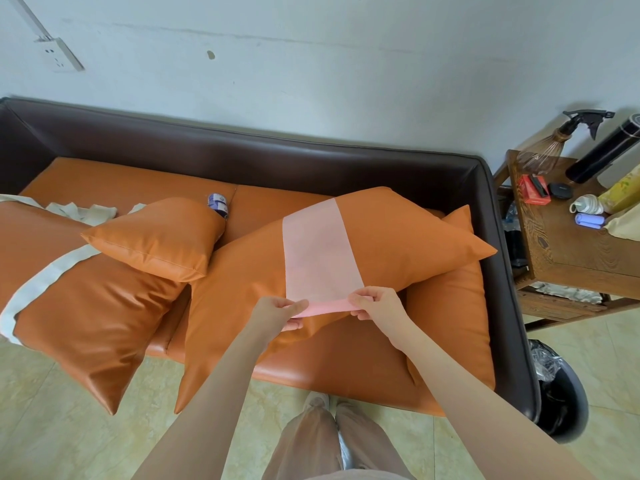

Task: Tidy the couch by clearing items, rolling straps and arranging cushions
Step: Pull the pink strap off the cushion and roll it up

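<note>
A pale pink strap [318, 251] lies flat over a large orange cushion [398, 244] on the couch [311, 161]. My left hand [278, 311] and my right hand [375, 301] each pinch a corner of the strap's near end, which is folded over into a thin roll. A white strap [45, 275] runs across another orange cushion [86, 306] on the left. A smaller orange cushion [156, 237] leans on top of it. A further cushion [453, 306] lies under the large one at the right.
A small blue-and-white packet [218, 202] sits on the seat behind the small cushion. A wooden side table [568, 247] with a spray bottle [568, 129], a black cylinder and small items stands to the right. A black bin [561, 393] is on the floor beside the couch.
</note>
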